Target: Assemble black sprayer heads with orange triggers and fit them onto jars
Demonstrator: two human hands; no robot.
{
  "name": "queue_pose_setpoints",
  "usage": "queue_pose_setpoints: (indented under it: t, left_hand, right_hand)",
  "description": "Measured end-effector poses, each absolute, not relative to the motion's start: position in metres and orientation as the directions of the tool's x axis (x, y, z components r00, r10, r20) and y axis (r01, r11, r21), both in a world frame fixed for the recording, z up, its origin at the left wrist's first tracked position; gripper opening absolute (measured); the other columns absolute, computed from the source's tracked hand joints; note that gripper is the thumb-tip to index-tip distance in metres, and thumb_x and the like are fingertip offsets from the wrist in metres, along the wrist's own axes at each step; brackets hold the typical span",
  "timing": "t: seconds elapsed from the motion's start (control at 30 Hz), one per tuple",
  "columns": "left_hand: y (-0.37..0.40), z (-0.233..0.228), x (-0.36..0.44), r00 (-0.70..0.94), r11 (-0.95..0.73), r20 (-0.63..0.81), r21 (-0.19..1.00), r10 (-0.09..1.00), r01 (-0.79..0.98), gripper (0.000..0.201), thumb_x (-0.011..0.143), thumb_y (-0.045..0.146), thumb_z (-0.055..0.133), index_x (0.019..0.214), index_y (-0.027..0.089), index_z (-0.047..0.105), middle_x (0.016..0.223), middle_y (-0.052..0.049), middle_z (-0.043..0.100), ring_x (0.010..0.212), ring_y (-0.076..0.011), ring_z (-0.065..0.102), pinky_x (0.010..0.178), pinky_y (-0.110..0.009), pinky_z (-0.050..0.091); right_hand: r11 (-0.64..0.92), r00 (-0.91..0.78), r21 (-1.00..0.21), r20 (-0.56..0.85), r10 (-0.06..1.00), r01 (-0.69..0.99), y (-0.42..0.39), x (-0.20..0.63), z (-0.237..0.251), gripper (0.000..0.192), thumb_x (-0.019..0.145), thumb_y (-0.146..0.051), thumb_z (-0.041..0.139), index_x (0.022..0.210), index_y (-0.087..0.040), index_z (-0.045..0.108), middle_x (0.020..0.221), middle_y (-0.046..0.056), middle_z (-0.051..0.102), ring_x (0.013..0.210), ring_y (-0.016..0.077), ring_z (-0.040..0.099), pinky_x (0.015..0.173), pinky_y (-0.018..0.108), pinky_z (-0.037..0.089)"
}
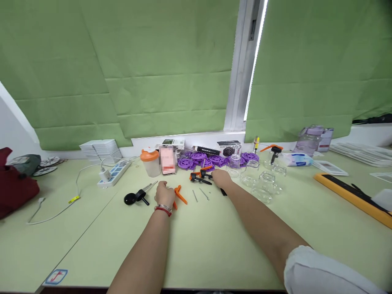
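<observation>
My left hand [164, 195] is low over the table, its fingers curled; what lies in them, if anything, is hidden. Just right of it are orange plastic pieces [180, 195], shaped like bent levers. To its left lie black knobbed parts [139, 197] with thin metal rods pointing toward my fingers. My right hand [221, 179] reaches in beside black-and-orange handled parts [200, 178], its fingers turned down and out of sight. Below that hand a black piece [223, 192] sticks out. Between my hands lie two loose metal screws [204, 194].
Purple plastic wheels [198, 157] are heaped at the back before small boxes [229, 148]. Clear glass jars [267, 179] stand right of my right arm. An orange-lidded cup [150, 162], a phone [168, 160] and a power strip [114, 173] are left of centre.
</observation>
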State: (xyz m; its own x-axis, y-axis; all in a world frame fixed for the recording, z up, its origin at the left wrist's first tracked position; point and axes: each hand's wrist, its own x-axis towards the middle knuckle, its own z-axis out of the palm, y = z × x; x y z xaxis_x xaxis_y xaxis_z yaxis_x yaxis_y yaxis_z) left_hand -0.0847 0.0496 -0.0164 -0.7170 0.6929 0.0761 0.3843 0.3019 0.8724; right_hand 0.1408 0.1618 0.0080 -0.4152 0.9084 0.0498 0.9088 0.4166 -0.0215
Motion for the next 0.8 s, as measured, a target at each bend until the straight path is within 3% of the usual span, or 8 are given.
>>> queue_pose_setpoints:
  t: [0.23,0.37,0.47,0.57,0.6,0.67,0.73,0.8]
  left_hand:
    - [0.05,-0.016,-0.085,-0.745,0.329,0.105,0.85,0.659,0.411,0.034,0.063,0.013,0.058,0.096,0.02,0.055,0.11,-0.011,0.061,0.101,-0.0306,0.057,0.093,-0.047,0.035]
    - [0.049,-0.007,-0.092,-0.766,0.314,0.142,0.854,0.627,0.415,0.034,0.065,0.014,0.055,0.098,0.019,0.055,0.102,-0.009,0.063,0.091,-0.025,0.061,0.083,-0.04,0.043]
    - [0.044,0.009,-0.103,-0.775,0.304,0.194,0.841,0.602,0.447,0.035,0.07,0.018,0.051,0.105,0.019,0.054,0.101,-0.008,0.063,0.09,-0.0218,0.061,0.079,-0.035,0.045]
    - [0.034,0.031,-0.117,-0.787,0.358,0.246,0.786,0.566,0.504,0.038,0.07,0.024,0.052,0.107,0.019,0.054,0.108,-0.013,0.061,0.101,-0.0307,0.057,0.088,-0.047,0.038]
    - [0.031,0.037,-0.121,-0.783,0.404,0.266,0.738,0.562,0.54,0.038,0.068,0.026,0.054,0.105,0.017,0.057,0.112,-0.016,0.059,0.106,-0.0356,0.053,0.089,-0.052,0.035]
    - [0.027,0.047,-0.132,-0.742,0.574,0.286,0.488,0.607,0.657,0.038,0.066,0.031,0.057,0.1,0.016,0.06,0.116,-0.02,0.056,0.111,-0.0405,0.048,0.087,-0.054,0.034]
    - [0.024,0.05,-0.143,-0.708,0.652,0.24,0.278,0.664,0.705,0.034,0.065,0.031,0.057,0.094,0.014,0.063,0.113,-0.022,0.058,0.109,-0.0405,0.049,0.085,-0.052,0.034]
    - [0.023,0.047,-0.154,-0.684,0.667,0.17,0.151,0.709,0.729,0.028,0.064,0.026,0.056,0.089,0.015,0.064,0.106,-0.021,0.062,0.105,-0.0388,0.052,0.084,-0.05,0.033]
  right_hand:
    - [0.411,-0.409,-0.042,0.044,0.911,0.911,0.155,0.141,0.011,0.02,0.083,-0.012,0.051,0.094,-0.011,0.068,0.099,0.016,0.066,0.094,0.0247,0.063,0.075,0.029,0.044]
    - [0.408,-0.396,-0.084,0.132,0.909,0.909,0.138,0.135,0.021,0.03,0.085,-0.006,0.042,0.103,-0.011,0.064,0.106,0.017,0.063,0.096,0.024,0.061,0.075,0.029,0.042]
    - [0.456,-0.428,-0.137,0.191,0.883,0.879,0.114,0.115,0.026,0.029,0.088,-0.014,0.042,0.108,-0.016,0.062,0.109,0.013,0.062,0.098,0.0221,0.06,0.075,0.028,0.041]
    - [0.532,-0.5,-0.199,0.189,0.845,0.823,0.084,0.086,0.026,0.025,0.088,-0.034,0.047,0.097,-0.022,0.067,0.103,0.007,0.066,0.094,0.0187,0.061,0.072,0.025,0.041]
    - [0.549,-0.524,-0.227,0.165,0.836,0.804,0.074,0.077,0.025,0.027,0.087,-0.04,0.049,0.092,-0.023,0.068,0.098,0.006,0.068,0.089,0.0183,0.062,0.069,0.025,0.041]
    - [0.51,-0.534,-0.335,0.024,0.845,0.792,0.058,0.063,0.023,0.033,0.082,-0.048,0.052,0.088,-0.021,0.069,0.091,0.008,0.069,0.081,0.0206,0.064,0.064,0.027,0.042]
    - [0.462,-0.507,-0.366,-0.031,0.861,0.808,0.048,0.055,0.021,0.031,0.078,-0.046,0.057,0.087,-0.019,0.069,0.089,0.009,0.07,0.081,0.0231,0.064,0.063,0.028,0.041]
    - [0.437,-0.483,-0.366,-0.041,0.875,0.822,0.044,0.055,0.02,0.025,0.076,-0.038,0.06,0.088,-0.018,0.069,0.09,0.01,0.069,0.083,0.0243,0.064,0.062,0.028,0.041]
